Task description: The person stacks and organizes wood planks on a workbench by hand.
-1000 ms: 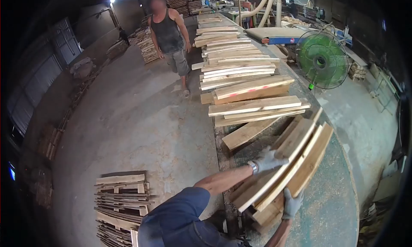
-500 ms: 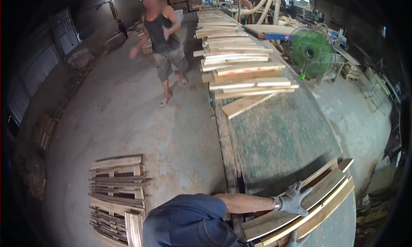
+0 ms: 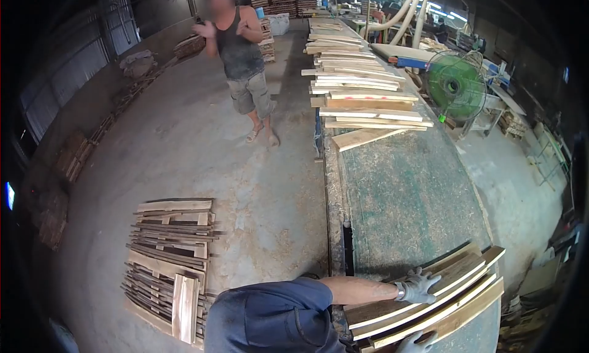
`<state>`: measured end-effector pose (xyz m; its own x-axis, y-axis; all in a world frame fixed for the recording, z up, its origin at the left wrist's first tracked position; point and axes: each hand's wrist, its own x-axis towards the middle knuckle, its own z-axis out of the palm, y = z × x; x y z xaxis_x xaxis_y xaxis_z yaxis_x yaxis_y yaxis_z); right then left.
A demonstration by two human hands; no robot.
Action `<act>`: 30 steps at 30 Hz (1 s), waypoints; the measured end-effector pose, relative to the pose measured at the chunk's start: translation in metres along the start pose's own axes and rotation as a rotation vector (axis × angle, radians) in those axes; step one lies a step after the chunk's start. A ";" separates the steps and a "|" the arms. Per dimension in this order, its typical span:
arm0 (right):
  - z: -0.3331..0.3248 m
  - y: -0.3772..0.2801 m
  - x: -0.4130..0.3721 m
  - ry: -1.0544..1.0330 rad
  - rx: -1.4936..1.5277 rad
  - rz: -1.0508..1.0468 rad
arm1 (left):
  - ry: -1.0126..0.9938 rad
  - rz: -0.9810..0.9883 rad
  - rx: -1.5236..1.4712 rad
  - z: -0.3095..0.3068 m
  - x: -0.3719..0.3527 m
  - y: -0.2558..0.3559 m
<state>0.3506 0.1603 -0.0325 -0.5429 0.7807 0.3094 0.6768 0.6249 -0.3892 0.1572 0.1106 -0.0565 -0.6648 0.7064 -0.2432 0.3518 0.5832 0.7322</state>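
Observation:
My left hand (image 3: pixel 419 287), in a grey glove with a watch at the wrist, spans a wide wooden board (image 3: pixel 374 314), fingers toward its far edge and thumb toward its near edge. At the bottom edge of the view, my right hand (image 3: pixel 417 342), also gloved, grips the near edge of the closest wooden board (image 3: pixel 469 310); part of this hand is cut off. Several boards lie side by side under and between my hands, with their pale narrow edges showing. They rest on a long worn green-grey table (image 3: pixel 405 193).
Many loose boards (image 3: pixel 368 115) lie across the table further along. On the floor to the left is a slatted wood stack (image 3: pixel 169 264) with a pale board (image 3: pixel 184 307) on top. Another person (image 3: pixel 239 52) stands beside the table. A green fan (image 3: pixel 455 86) stands at right.
My view has shifted. The boards at my hands have tilted and spread, showing more pale edges and a dark gap. The other person has turned and brought both hands up.

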 end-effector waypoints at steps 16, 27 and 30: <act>0.008 0.003 -0.003 0.017 0.028 -0.008 | 0.018 0.035 -0.089 0.006 0.002 -0.009; 0.041 0.033 -0.005 0.015 0.460 0.072 | 0.259 0.236 -0.027 -0.009 -0.006 -0.018; 0.046 0.048 -0.003 0.104 0.271 0.048 | 0.244 0.254 0.104 0.020 0.019 -0.039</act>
<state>0.3623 0.1875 -0.0918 -0.4498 0.8143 0.3669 0.5354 0.5746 -0.6190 0.1440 0.1090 -0.1023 -0.6809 0.7247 0.1058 0.5825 0.4483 0.6780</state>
